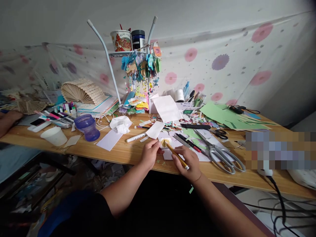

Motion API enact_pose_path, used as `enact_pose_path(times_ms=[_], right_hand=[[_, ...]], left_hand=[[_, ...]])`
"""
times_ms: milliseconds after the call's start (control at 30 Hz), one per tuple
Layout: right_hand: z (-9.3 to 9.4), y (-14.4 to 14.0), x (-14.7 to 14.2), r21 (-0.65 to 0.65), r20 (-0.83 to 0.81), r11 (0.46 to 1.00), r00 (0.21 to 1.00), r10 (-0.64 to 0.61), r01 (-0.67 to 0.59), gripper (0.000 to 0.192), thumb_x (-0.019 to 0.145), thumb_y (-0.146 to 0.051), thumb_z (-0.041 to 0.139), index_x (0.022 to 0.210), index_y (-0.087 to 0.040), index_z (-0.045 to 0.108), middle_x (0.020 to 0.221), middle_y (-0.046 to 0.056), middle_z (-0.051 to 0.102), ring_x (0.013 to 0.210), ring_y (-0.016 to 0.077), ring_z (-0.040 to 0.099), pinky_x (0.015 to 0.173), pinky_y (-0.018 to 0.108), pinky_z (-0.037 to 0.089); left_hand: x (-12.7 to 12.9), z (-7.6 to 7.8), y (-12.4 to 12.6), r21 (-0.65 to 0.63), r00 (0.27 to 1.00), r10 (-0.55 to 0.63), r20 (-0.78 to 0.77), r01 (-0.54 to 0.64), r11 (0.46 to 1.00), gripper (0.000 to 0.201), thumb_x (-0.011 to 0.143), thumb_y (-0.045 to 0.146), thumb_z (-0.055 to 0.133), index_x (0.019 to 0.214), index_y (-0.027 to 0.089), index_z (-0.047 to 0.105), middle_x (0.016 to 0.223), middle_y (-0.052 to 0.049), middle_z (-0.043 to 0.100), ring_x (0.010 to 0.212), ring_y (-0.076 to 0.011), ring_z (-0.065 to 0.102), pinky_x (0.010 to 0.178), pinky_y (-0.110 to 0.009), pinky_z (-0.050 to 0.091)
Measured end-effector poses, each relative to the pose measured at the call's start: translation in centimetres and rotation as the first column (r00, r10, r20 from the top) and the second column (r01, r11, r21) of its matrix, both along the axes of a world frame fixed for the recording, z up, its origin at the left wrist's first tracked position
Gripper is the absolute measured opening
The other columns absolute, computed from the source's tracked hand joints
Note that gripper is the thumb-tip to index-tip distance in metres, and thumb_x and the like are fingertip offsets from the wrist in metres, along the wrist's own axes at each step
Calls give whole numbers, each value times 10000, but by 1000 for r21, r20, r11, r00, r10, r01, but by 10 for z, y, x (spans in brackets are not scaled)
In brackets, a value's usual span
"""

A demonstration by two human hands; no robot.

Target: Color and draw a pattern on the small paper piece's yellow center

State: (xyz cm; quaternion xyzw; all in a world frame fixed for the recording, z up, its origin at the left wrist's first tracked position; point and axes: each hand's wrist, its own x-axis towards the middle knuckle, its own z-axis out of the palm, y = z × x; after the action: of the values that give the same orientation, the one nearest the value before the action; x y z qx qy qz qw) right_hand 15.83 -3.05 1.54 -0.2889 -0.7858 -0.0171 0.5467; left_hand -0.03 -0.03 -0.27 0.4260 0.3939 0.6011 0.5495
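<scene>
Nearest to me, the fingers of my right hand (187, 162) pinched a yellow marker (180, 158), slanted so that its far end lay at a small white piece (161, 145); whether the tip actually pressed on it, I could not tell. The fingers of my left hand (149, 155) were drawn together on that piece's left edge, holding it just above the front of the wooden surface (84, 150). By my reckoning the colouring was partway along: a yellow patch lay across the middle of the piece, while the border around it was pale and uncoloured. Whether that border needed any yellow was beyond what I could see. Just past my right hand lay big silver scissors (214, 154), with dark pens (189, 142) beside their blades. A white marker (136, 137) rested beyond my left hand, near a crumpled tissue (120, 124). Over to the left stood a purple cup (87, 127), with a white paper cup (53, 136) tipped beside it, and at the far left edge showed another person's arm (9, 123). Further back, green paper (223, 114) spread out on the right, and a wooden folding fan (82, 92) stood spread on the left. Beyond, colourful hanging ornaments (143, 65) dangled from a white rack (108, 62) bearing a noodle tub (121, 40) and a dark blue jar (138, 40), before a flowered sheet (204, 70) on the wall.
</scene>
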Motion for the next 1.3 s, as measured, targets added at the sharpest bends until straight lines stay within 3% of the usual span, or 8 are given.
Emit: enact_pose_path(times_ms=[100, 233, 633, 867, 1067, 1300], right_hand=[[1, 0, 0, 7, 23, 998, 998, 58, -59, 155, 764, -128, 562, 890, -218, 557, 722, 38, 630, 664, 191, 635, 585, 315, 513], [0, 0, 0, 8, 21, 1000, 999, 25, -25, 181, 763, -116, 564, 914, -215, 556, 744, 50, 633, 675, 192, 633, 584, 318, 513], [0, -1, 0, 28, 25, 995, 995, 98, -99, 218, 736, -86, 568, 907, -220, 552, 706, 33, 605, 670, 189, 612, 603, 336, 518], [-1, -2, 4, 93, -45, 996, 999, 14, -10, 189, 725, -72, 571, 849, -213, 553, 661, 20, 584, 667, 193, 610, 610, 342, 523], [-1, -1, 1, 43, 45, 996, 996, 74, -76, 208, 730, -73, 576, 886, -207, 548, 693, 37, 595, 636, 180, 586, 558, 315, 491], [-1, -2, 2, 48, 4, 997, 998, 55, -55, 192, 732, -73, 568, 866, -209, 544, 664, 28, 581, 608, 174, 574, 547, 309, 477]], left_hand=[[0, 0, 0, -15, 1000, -3, 12, 3, 1000, 301, 694, 438, 672, 735, 142, 637, 672, 19, 543, 515, -89, 508, 524, -243, 468], [0, 1, -1, -1, 1000, -4, 12, 4, 1000, 288, 700, 428, 669, 713, 143, 629, 650, 27, 528, 506, -86, 503, 509, -235, 455], [0, 1, -1, 0, 1000, -8, 13, 8, 1000, 284, 703, 427, 666, 727, 145, 636, 659, 31, 529, 513, -84, 505, 515, -236, 454], [0, 2, 0, -31, 998, 10, 57, -8, 999, 263, 700, 390, 675, 755, 135, 643, 632, 25, 545, 483, -77, 486, 516, -241, 458], [0, 6, 0, -39, 993, 34, 115, -29, 999, 266, 665, 385, 704, 714, 134, 634, 625, 21, 550, 494, -81, 495, 511, -238, 464], [1, 7, -1, -36, 990, 24, 137, -19, 999, 260, 650, 376, 719, 700, 137, 630, 610, 22, 554, 477, -80, 494, 509, -246, 474]])
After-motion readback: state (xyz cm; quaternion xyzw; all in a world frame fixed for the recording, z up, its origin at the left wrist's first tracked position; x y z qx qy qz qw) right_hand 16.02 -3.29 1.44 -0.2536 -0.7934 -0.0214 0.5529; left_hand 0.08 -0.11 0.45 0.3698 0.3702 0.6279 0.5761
